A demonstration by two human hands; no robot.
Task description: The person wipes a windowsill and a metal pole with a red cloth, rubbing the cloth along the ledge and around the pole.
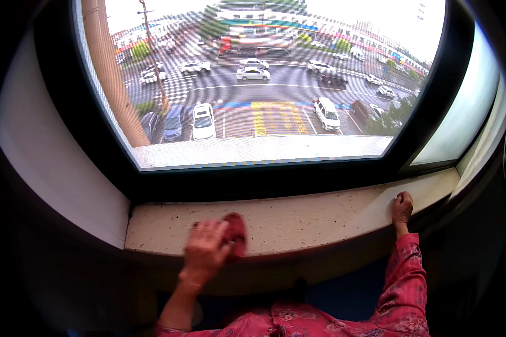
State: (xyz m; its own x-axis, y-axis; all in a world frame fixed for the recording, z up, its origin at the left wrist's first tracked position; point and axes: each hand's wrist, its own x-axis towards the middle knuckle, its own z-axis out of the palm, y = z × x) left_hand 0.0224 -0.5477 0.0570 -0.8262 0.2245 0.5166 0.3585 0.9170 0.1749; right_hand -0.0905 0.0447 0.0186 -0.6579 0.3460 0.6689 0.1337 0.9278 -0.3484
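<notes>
Under my left hand (206,242) is a dark red cloth (237,236), bunched against the left half of a pale window sill (286,223). The hand is slightly blurred, and its palm and most of its fingertips are hidden. Small dark specks dot the sill's surface. Far to the right, my right hand (402,207) rests on the sill near its front edge with the fingers curled into a fist. Nothing shows in that fist, though its inside is hidden.
A dark window frame (253,183) runs along the sill's back edge. Its pane looks down on a street with parked cars and a tanker truck (257,44). A pale side wall (63,139) bounds the sill at left, and a light curtain (483,151) hangs at right.
</notes>
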